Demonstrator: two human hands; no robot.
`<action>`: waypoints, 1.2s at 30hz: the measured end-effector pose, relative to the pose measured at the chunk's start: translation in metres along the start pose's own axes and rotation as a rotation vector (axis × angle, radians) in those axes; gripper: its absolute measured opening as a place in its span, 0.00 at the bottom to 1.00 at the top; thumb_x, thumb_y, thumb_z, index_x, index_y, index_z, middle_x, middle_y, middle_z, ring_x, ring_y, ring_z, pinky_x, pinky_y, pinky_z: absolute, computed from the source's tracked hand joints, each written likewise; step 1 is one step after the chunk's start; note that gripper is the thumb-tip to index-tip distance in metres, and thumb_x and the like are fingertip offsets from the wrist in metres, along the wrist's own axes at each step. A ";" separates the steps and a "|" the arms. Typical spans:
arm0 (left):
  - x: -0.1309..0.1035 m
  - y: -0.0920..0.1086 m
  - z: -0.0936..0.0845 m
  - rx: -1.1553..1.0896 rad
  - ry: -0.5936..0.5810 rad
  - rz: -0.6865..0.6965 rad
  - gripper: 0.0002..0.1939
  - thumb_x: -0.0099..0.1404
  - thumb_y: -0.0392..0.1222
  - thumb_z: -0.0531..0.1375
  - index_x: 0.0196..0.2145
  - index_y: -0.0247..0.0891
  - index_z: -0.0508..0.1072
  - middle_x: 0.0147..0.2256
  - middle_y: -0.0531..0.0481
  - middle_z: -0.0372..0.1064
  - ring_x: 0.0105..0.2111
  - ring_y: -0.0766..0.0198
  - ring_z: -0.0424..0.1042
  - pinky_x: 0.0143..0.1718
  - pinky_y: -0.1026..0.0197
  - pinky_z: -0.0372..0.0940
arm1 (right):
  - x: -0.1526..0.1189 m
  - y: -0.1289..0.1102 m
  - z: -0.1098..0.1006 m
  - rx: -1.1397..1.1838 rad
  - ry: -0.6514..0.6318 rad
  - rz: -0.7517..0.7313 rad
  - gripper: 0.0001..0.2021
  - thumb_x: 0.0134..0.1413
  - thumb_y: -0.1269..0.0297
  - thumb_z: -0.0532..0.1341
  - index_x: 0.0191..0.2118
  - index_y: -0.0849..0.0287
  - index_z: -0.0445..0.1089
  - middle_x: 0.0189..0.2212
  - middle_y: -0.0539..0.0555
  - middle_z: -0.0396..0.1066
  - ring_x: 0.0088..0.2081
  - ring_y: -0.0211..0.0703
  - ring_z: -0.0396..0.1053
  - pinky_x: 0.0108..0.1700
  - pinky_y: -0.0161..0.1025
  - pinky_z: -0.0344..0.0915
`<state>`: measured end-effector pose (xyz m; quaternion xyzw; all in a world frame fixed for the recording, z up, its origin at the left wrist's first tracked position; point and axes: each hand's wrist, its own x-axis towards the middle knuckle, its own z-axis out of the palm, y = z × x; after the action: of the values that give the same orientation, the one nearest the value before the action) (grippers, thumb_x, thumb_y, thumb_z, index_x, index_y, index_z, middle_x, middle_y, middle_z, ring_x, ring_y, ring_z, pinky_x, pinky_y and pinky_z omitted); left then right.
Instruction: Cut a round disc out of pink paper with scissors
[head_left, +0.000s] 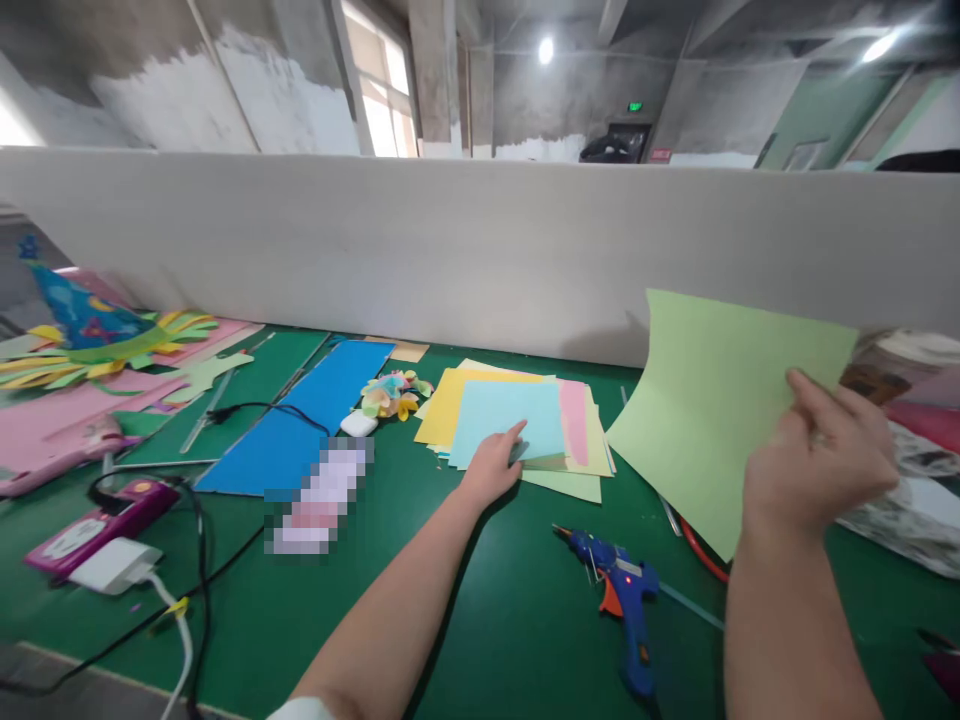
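- Head view, clock taken from the middle: the right hand (821, 460), between 3 and 4 o'clock, pinches the light green sheet (697, 410), which hangs clear of the left hand and bows; a light pinch near the edge should avoid creasing it.
- The left hand (493, 468), at 6 o'clock, grips nothing: index finger extended over the light blue sheet (480, 410) topping the paper stack, other fingers curled. A flat palm would probably steady the loose sheets better.
- At 5 o'clock, the blue hot glue gun (634, 590) lies with its red light lit, below the green sheet; keep paper and forearms off its nozzle.
- At 8 o'clock, paper petals (390, 397) and a purple power strip (112, 525) with trailing cables.
- At 9 o'clock, a party hat (94, 310).
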<state>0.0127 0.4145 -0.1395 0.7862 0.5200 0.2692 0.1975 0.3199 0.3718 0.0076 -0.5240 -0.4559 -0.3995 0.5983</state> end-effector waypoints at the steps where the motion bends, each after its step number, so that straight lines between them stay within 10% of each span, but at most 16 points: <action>1: 0.000 0.000 0.000 0.004 -0.002 0.000 0.37 0.60 0.30 0.59 0.67 0.37 0.59 0.53 0.39 0.75 0.55 0.49 0.72 0.59 0.44 0.66 | 0.002 -0.003 -0.001 0.007 0.022 -0.015 0.21 0.43 0.81 0.58 0.42 0.74 0.83 0.36 0.70 0.82 0.39 0.67 0.81 0.46 0.55 0.77; 36: -0.001 -0.007 0.004 0.062 0.030 0.096 0.19 0.71 0.47 0.60 0.56 0.39 0.70 0.55 0.42 0.69 0.51 0.54 0.72 0.52 0.45 0.70 | 0.019 -0.016 -0.018 0.067 0.034 0.045 0.14 0.52 0.71 0.62 0.42 0.70 0.83 0.32 0.70 0.82 0.39 0.70 0.81 0.45 0.60 0.77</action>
<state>0.0100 0.4158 -0.1469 0.8119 0.4926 0.2738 0.1521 0.3117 0.3516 0.0293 -0.5071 -0.4470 -0.3794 0.6318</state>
